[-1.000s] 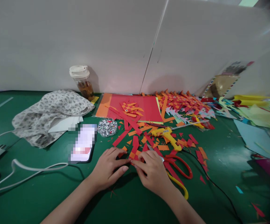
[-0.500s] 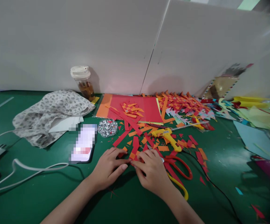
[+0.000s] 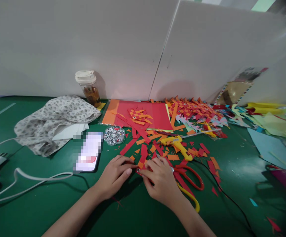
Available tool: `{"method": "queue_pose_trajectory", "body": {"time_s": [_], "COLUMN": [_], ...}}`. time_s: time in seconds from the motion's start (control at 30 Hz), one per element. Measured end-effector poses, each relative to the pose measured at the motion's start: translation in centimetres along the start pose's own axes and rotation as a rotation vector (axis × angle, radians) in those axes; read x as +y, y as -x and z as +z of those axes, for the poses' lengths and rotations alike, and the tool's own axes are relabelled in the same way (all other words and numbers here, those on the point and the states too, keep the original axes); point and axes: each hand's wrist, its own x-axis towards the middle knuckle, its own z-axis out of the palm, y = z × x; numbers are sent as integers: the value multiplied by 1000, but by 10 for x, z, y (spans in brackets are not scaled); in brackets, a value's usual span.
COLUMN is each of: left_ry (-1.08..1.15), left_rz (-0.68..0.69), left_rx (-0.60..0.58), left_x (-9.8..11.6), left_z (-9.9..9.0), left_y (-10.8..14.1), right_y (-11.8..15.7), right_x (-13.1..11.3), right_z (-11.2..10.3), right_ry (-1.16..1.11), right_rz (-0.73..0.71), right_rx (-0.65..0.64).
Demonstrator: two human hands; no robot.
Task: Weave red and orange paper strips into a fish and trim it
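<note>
Close in front of me lies a woven red and orange paper fish (image 3: 141,163) with a googly eye at its near left end. My right hand (image 3: 161,179) covers most of it, its fingers bent and pressed onto the paper. At the fish's left edge is my left hand (image 3: 115,176), fingers stretched and thumb apart from the index finger; whether its fingertips touch the paper I cannot tell. Scissors (image 3: 191,177) with red and yellow handles lie partly under my right hand. Beyond it rests a yellow hot glue gun (image 3: 178,146).
Paper scraps (image 3: 172,157) surround the glue gun. A clear box of googly eyes (image 3: 114,135) sits beside a phone (image 3: 88,151). Farther back are a finished fish (image 3: 140,116) on red sheets (image 3: 160,115), a pile of woven fish (image 3: 194,108), a drink cup (image 3: 90,87) and patterned cloth (image 3: 46,121).
My left fingertips have drawn back slightly to the left, uncovering the googly eye on the fish. My right hand stays nearly in the same place.
</note>
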Motion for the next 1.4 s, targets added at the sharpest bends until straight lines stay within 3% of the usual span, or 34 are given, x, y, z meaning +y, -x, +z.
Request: {"method": "queue_pose_trajectory", "body": {"time_s": [0.13, 0.33, 0.53, 0.73, 1.2, 1.4], "left_ry": [-194, -365, -453, -530, -527, -330], "left_rz": [111, 245, 273, 312, 269, 160], "left_rx": [-9, 2, -32, -46, -87, -85], "left_x": [0, 2, 4, 8, 12, 6], "left_z": [2, 2, 5, 10, 13, 8], "left_y": [2, 3, 2, 3, 1, -1], "right_y": [1, 16, 33, 36, 36, 36], "right_x": [0, 6, 1, -2, 1, 1], "right_z": [-3, -15, -11, -4, -3, -4], "right_ry": [-24, -82, -90, -123, -127, -115], "right_rz": [-3, 23, -73, -53, -63, -60], "right_rx": [-1, 104, -24, -7, 15, 32]}}
